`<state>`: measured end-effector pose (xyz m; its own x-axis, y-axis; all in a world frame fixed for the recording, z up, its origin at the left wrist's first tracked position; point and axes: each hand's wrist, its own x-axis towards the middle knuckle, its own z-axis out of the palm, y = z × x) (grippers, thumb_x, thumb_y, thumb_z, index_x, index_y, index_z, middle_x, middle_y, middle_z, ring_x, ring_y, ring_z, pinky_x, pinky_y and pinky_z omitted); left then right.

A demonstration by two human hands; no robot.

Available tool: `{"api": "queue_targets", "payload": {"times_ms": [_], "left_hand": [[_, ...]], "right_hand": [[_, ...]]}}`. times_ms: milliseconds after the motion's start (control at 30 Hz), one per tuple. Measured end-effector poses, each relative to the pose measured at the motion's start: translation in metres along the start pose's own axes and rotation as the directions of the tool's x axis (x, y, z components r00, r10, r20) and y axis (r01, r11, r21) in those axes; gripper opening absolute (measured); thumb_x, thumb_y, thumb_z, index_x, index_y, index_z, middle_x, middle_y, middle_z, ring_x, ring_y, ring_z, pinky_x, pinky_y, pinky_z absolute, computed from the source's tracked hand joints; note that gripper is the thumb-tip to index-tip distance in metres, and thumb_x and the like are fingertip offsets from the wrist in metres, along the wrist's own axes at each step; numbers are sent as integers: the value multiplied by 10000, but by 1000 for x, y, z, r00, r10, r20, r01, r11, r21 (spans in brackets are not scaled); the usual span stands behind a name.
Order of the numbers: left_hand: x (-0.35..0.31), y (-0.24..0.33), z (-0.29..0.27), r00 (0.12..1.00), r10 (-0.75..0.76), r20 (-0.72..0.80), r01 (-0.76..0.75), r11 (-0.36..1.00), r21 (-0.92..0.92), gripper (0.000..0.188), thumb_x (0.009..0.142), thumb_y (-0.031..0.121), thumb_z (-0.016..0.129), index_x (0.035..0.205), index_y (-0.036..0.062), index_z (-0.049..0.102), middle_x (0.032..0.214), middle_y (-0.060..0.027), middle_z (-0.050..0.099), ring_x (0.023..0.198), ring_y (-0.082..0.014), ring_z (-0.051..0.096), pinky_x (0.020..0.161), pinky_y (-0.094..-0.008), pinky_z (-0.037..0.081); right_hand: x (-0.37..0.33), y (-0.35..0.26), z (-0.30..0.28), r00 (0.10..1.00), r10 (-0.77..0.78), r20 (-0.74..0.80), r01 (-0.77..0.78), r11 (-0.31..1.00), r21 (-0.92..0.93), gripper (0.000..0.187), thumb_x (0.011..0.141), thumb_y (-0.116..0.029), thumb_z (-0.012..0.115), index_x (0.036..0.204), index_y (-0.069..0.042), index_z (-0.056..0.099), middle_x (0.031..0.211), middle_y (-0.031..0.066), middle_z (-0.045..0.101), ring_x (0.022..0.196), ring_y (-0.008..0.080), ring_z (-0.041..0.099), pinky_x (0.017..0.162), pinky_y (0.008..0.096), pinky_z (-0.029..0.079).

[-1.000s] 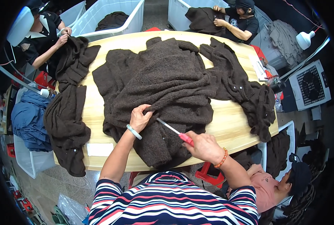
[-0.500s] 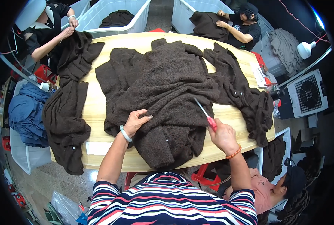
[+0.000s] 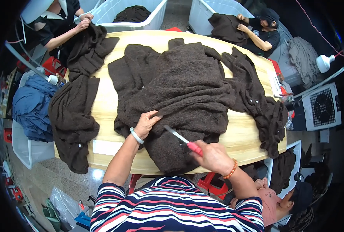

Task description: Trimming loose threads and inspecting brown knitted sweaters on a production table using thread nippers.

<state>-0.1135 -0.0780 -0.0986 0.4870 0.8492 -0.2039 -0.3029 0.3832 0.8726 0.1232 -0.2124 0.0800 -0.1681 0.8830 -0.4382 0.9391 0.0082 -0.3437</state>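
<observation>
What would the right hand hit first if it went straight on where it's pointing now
Probably the left hand, met by the tip of the tool in the right hand; the brown cloth might catch it sooner, as depth is unclear.

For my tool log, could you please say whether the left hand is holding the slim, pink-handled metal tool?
No, the right hand grips the pink-handled metal tool.
</observation>
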Motion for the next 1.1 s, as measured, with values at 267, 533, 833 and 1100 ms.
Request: {"api": "queue_targets", "payload": {"times_ms": [267, 533, 833, 1100], "left_hand": [[-18, -14, -4, 978, 109, -176, -91, 990, 104, 168, 866, -19, 643, 1029, -13, 686, 983, -17, 673, 875, -91, 621, 818, -219, 476], [-36, -47, -91, 674, -74, -735, -39, 990, -136, 137, 839, -11, 670, 972, 8, 697, 1013, -69, 680, 959, -169, 626, 877, -307, 499], [-33, 36, -23, 644, 718, -263, 182, 190, 965, 247, 732, 87, 649, 972, 79, 711, 1088, -143, 667, 1126, -345, 549, 996, -437, 387], [-10, 13, -30, 736, 624, -264, 260, 101, 960, 218, 733, 70, 642, 939, 63, 715, 1106, -139, 683, 1064, -348, 576, 939, -433, 455]], "right_hand": [[1, -14, 7, 993, -114, 31, 110, 988, 107, 288, 876, -251, 661, 1117, -105, 603, 735, 199, 661, 714, 403, 656, 670, 484, 516], [4, 7, 7, 993, -61, -105, 76, 985, 154, 281, 880, -235, 664, 1118, -99, 600, 801, 196, 669, 765, 403, 651, 694, 472, 514], [5, 24, 21, 991, -130, -30, 134, 970, 203, 248, 881, -233, 660, 1084, -103, 603, 805, 185, 671, 758, 393, 654, 692, 470, 517], [5, 42, 32, 981, -184, -66, 194, 962, 192, 210, 876, -211, 636, 1030, -71, 601, 819, 174, 684, 763, 371, 673, 682, 461, 526]]}}
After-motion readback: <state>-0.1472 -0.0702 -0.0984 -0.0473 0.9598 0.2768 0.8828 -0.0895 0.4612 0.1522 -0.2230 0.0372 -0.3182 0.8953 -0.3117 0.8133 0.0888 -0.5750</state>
